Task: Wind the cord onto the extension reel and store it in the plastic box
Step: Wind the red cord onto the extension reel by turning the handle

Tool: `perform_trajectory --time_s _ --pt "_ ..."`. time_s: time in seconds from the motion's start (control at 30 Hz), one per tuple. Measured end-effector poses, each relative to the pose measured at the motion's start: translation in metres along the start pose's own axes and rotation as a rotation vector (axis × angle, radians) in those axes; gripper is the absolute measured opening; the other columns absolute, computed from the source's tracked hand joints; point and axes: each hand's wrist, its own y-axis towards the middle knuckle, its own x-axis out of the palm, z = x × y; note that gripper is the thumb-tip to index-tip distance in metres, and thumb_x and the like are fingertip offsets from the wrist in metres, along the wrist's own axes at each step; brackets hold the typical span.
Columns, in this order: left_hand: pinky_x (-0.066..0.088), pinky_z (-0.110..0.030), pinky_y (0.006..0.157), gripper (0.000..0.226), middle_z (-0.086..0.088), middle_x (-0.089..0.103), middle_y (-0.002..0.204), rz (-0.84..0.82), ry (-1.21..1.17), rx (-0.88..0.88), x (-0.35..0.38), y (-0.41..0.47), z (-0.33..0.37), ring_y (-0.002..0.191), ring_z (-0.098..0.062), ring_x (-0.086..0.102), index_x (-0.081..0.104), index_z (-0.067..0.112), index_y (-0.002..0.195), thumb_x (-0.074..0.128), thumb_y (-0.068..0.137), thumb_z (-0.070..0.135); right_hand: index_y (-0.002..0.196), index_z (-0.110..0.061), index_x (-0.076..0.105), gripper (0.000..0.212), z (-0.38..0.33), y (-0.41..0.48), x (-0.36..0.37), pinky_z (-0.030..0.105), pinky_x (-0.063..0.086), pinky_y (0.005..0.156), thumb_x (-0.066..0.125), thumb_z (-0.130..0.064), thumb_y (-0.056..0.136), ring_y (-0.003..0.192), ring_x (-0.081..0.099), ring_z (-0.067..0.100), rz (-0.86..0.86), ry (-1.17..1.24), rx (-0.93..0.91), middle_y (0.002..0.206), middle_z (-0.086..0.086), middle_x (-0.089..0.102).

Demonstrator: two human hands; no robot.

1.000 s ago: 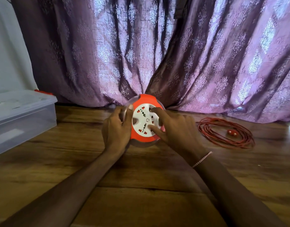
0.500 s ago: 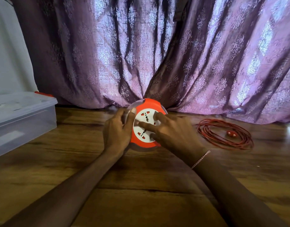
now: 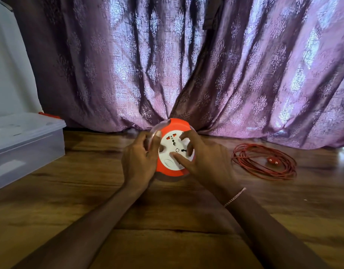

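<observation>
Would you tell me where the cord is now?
In the head view, the cord lies coiled on the floor, right of the right hand, near the curtain.

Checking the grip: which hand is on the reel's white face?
The right hand, with the bracelet: fingertips on the white face; the left hand holds the reel by its rim.

- extension reel [image 3: 168,150]: 1, orange rim, white socket face
- cord [image 3: 250,164]: 1 red coil, loose on the floor
- plug [image 3: 272,161]: 1, two pins showing
- plastic box [image 3: 25,150]: 1, lid on
- hands: 2, left hand [image 3: 138,162] and right hand [image 3: 208,162]
- bracelet [image 3: 235,197]: 1, right wrist
- curtain [image 3: 186,65]: panel count unclear among folds
</observation>
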Motion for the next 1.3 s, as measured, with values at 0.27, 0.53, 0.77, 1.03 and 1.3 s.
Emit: perform_trajectory --time_s 0.27,0.53,0.77,1.03,1.3 --pt "0.054 -0.039 0.069 0.061 -0.006 0.075 0.082 0.007 -0.018 -0.028 -0.007 0.004 -0.002 0.079 -0.029 0.071 0.071 0.02 0.099 0.038 0.092 0.071 0.154 -0.047 0.028 0.065 0.008 -0.001 0.002 0.041 0.056 0.049 0.05 -0.035 0.093 0.116 0.059 0.031 -0.157 -0.32 -0.38 0.139 0.011 0.054" --pt "0.053 -0.043 0.063 0.06 -0.006 0.069 0.069 -0.062 0.05 0.018 -0.005 0.003 -0.007 0.069 -0.032 0.067 0.065 0.017 0.088 0.041 0.092 0.072 0.139 -0.047 0.051 0.049 0.01 -0.003 0.004 0.035 0.049 0.046 0.055 -0.046 0.09 0.084 0.066 0.029 -0.094 -0.312 -0.427 0.103 0.005 0.066" --pt "0.051 -0.044 0.063 0.059 -0.006 0.067 0.066 -0.046 0.018 0.008 -0.005 0.003 -0.007 0.066 -0.03 0.065 0.065 0.015 0.087 0.043 0.093 0.069 0.134 -0.045 0.053 0.073 0.0 -0.002 0.014 0.04 0.055 0.06 0.042 -0.087 0.076 0.073 0.072 0.031 -0.076 -0.098 -0.023 0.081 -0.002 0.075" --pt "0.051 -0.041 0.063 0.057 -0.007 0.067 0.069 -0.052 0.044 -0.007 -0.004 0.005 -0.005 0.07 -0.033 0.065 0.064 0.018 0.087 0.04 0.091 0.069 0.124 -0.044 0.046 0.07 -0.003 -0.001 0.023 0.042 0.057 0.068 0.045 -0.091 0.073 0.079 0.073 0.026 -0.097 0.054 0.188 0.079 -0.005 0.075" --pt "0.042 -0.031 0.065 0.063 -0.011 0.073 0.076 -0.016 0.031 0.013 -0.007 0.008 -0.008 0.078 -0.035 0.07 0.069 0.017 0.099 0.037 0.091 0.07 0.144 -0.045 0.036 0.052 -0.004 0.001 0.01 0.045 0.059 0.057 0.046 -0.054 0.095 0.119 0.052 0.02 -0.158 -0.13 -0.26 0.141 0.0 0.049"
